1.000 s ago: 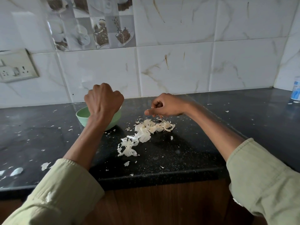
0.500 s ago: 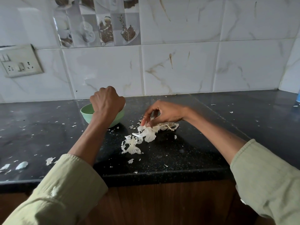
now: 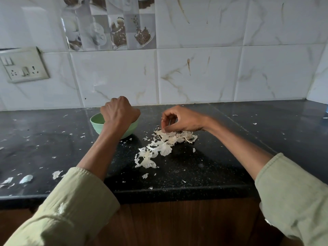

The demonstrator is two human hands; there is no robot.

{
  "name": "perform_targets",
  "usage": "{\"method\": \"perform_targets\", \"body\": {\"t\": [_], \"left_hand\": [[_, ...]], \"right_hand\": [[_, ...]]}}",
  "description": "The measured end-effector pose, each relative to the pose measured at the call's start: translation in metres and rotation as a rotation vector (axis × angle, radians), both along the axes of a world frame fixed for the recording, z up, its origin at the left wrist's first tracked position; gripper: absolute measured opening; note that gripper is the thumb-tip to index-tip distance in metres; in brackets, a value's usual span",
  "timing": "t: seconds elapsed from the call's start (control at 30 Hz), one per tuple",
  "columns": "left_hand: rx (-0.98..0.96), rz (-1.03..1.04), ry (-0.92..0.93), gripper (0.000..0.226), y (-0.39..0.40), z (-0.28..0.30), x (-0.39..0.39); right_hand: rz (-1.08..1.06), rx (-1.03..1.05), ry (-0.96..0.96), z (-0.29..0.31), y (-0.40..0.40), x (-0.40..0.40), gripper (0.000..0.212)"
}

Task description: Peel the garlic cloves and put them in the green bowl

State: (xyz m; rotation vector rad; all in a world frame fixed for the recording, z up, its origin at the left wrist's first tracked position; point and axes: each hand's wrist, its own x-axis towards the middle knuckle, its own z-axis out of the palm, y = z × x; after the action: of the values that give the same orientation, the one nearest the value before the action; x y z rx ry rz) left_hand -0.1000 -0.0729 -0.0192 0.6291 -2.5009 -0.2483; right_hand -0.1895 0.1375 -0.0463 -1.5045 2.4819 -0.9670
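The green bowl (image 3: pixel 97 123) stands on the black counter, left of centre. My left hand (image 3: pixel 119 113) hangs over the bowl as a curled fist with its back to the camera, so anything inside it is hidden. To the right lies a pile of white garlic peels (image 3: pixel 166 141). My right hand (image 3: pixel 181 119) is bent down over the far end of that pile, its thumb and fingertips curled and pinching at the peels. No whole garlic clove is visible.
Small peel scraps (image 3: pixel 26 178) are scattered across the black counter (image 3: pixel 221 166), mostly at the left. The counter's front edge runs just below my forearms. A tiled wall with a switch socket (image 3: pixel 23 65) stands behind.
My right hand dropped from just above the pile into it, and its fingers now dig among the peels. My left fist stayed over the bowl.
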Motion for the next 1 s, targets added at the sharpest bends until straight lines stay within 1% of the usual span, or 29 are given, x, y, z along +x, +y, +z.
{"method": "perform_targets", "body": {"t": [0.1, 0.13, 0.2, 0.27, 0.33, 0.4, 0.47, 0.5, 0.57, 0.7, 0.8, 0.87, 1.0], "left_hand": [[0.001, 0.015, 0.021, 0.024, 0.0, 0.001, 0.0], [-0.003, 0.013, 0.053, 0.022, 0.001, 0.001, 0.0], [-0.011, -0.044, 0.178, 0.009, 0.003, 0.002, -0.003], [-0.004, -0.212, 0.35, 0.011, 0.007, 0.001, -0.008], [0.059, -0.473, 0.444, 0.013, 0.014, 0.0, -0.012], [0.134, -0.72, 0.382, 0.013, 0.022, -0.005, -0.015], [0.177, -0.846, 0.272, 0.011, 0.028, -0.013, -0.017], [0.2, -0.876, 0.247, 0.015, 0.031, -0.016, -0.018], [0.268, -0.901, 0.23, 0.021, 0.034, -0.019, -0.02], [0.402, -0.913, 0.177, 0.016, 0.037, -0.023, -0.025], [0.49, -0.939, 0.146, 0.02, 0.037, -0.025, -0.026], [0.513, -0.957, 0.136, 0.025, 0.037, -0.024, -0.024], [0.538, -0.971, 0.087, 0.04, 0.038, -0.024, -0.022]], "right_hand": [[0.006, -0.031, -0.027, 0.003, 0.0, 0.004, 0.022], [0.012, -0.038, -0.034, 0.005, 0.001, 0.005, 0.021], [0.013, -0.058, -0.056, 0.009, 0.003, 0.006, 0.017], [-0.015, -0.109, -0.098, 0.012, 0.007, 0.005, 0.013], [-0.069, -0.185, -0.161, 0.015, 0.012, 0.002, 0.012], [-0.11, -0.261, -0.233, 0.017, 0.016, 0.0, 0.019], [-0.149, -0.302, -0.274, 0.018, 0.019, -0.002, 0.029], [-0.165, -0.307, -0.287, 0.019, 0.019, -0.003, 0.032], [-0.176, -0.297, -0.311, 0.02, 0.02, -0.004, 0.035], [-0.174, -0.282, -0.368, 0.019, 0.024, -0.007, 0.039], [-0.198, -0.249, -0.391, 0.02, 0.029, -0.009, 0.031], [-0.208, -0.238, -0.432, 0.021, 0.032, -0.011, 0.025], [-0.175, -0.246, -0.504, 0.021, 0.033, -0.014, 0.028]]}}
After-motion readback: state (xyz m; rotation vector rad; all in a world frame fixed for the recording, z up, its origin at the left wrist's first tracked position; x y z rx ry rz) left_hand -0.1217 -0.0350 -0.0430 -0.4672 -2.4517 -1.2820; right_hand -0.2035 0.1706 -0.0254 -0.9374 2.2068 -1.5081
